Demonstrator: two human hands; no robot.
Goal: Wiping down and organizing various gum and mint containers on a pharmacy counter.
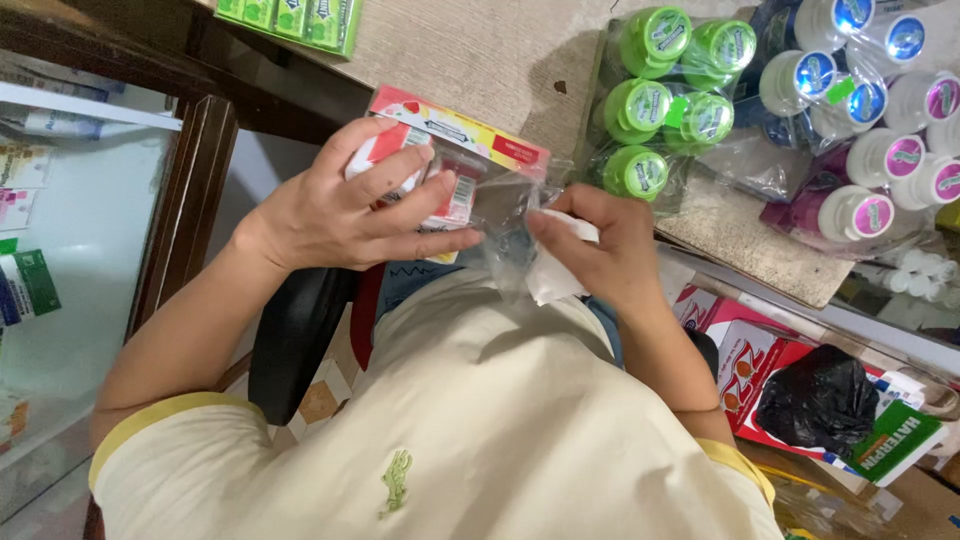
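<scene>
Left hand: the left hand (345,205) is closed round a flat red, white and yellow cardboard packet (455,135) at centre frame; fingers wrapped over its front.
Right hand: the right hand (600,245) pinches a clear crinkled plastic wrapper (503,215) and a white paper scrap (560,280) — just beside the packet.
Upper right: shrink-wrapped green-capped bottles (665,95); white-capped bottles (870,90) on the brown counter (480,50).

Red-and-white carton (440,160): lower part hidden under left hand (345,205). White item (560,280) in right hand (600,250): kind indeterminate. Green boxes (290,18): cut by top edge.
</scene>
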